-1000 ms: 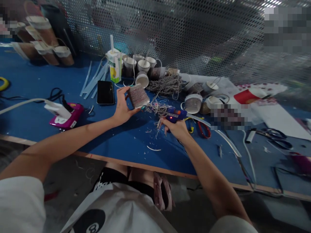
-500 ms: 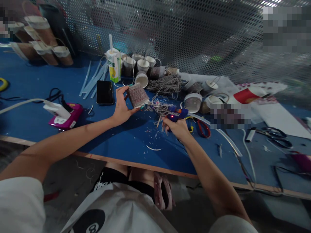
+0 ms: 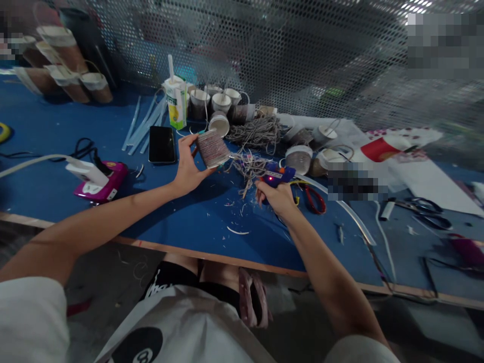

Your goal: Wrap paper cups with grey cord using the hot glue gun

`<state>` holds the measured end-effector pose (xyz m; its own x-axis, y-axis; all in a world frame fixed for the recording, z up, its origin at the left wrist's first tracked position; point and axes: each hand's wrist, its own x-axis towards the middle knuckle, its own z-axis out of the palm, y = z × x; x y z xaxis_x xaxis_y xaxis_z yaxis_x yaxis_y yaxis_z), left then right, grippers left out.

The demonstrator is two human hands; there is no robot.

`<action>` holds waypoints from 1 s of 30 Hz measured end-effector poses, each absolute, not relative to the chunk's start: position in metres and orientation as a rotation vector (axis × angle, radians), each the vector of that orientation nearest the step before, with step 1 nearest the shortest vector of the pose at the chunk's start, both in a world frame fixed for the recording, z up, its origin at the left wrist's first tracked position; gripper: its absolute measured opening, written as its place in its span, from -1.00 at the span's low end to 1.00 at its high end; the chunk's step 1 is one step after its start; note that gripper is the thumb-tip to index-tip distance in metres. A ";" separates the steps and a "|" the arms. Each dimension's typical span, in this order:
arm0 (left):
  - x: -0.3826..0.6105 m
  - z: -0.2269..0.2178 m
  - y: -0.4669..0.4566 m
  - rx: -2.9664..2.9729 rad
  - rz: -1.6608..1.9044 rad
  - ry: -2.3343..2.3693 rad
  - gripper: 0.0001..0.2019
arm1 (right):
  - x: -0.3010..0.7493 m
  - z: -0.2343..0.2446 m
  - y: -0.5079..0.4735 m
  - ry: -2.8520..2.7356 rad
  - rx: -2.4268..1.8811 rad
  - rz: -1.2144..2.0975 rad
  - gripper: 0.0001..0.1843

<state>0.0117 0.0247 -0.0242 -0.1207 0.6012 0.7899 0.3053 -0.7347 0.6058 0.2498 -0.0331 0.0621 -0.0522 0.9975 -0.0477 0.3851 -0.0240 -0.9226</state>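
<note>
My left hand is closed around a small cup wrapped in brownish-grey cord, tilted on its side above the table, thumb beneath and fingers at its far edge. In my right hand is a blue glue gun with a glowing red light. Its nozzle points left toward the cup; the tip is hard to make out against a tangle of cord scraps. A long clear glue stick appears to trail from its rear. Red-handled scissors lie just beyond my right wrist.
Behind the cup sit a bundle of grey cord, several small cups and a drink carton. At left lie a phone, clear glue sticks and a magenta power strip. Black scissors and cables are at right.
My right hand and the glue gun have shifted slightly right, a little farther from the cup. My left hand keeps its hold, with the cup turned only slightly.
</note>
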 end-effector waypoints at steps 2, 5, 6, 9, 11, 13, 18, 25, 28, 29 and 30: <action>0.012 -0.025 0.025 1.909 1.948 0.998 -0.14 | 0.250 0.061 -0.032 -1.519 -1.505 1.077 -0.71; 0.012 -0.026 0.026 1.907 1.942 0.990 -0.14 | 0.251 0.061 -0.031 -1.499 -1.508 1.083 -0.71; 0.011 -0.026 0.026 1.910 1.942 0.986 -0.13 | 0.251 0.061 -0.030 -1.493 -1.507 1.081 -0.72; 0.011 -0.027 0.027 1.924 1.931 0.973 -0.12 | 0.251 0.060 -0.029 -1.478 -1.503 1.070 -0.75; 0.010 -0.026 0.027 1.936 1.923 0.969 -0.13 | 0.252 0.060 -0.028 -1.472 -1.499 1.069 -0.77; 0.011 -0.025 0.026 1.942 1.922 0.967 -0.14 | 0.252 0.059 -0.028 -1.473 -1.501 1.064 -0.77; 0.011 -0.025 0.025 1.926 1.927 0.959 -0.14 | 0.253 0.058 -0.028 -1.481 -1.505 1.038 -0.77; 0.009 -0.029 0.028 1.940 1.887 0.977 -0.07 | 0.259 0.053 -0.011 -1.458 -1.582 0.901 -0.81; 0.009 -0.029 0.029 1.936 1.900 0.988 -0.06 | 0.277 0.058 -0.007 -1.710 -1.653 0.691 -0.77; 0.009 -0.029 0.029 1.932 1.908 0.989 -0.06 | 0.284 0.060 -0.009 -1.833 -1.689 0.597 -0.75; 0.009 -0.029 0.029 1.926 1.915 0.988 -0.07 | 0.291 0.063 -0.012 -1.948 -1.744 0.481 -0.73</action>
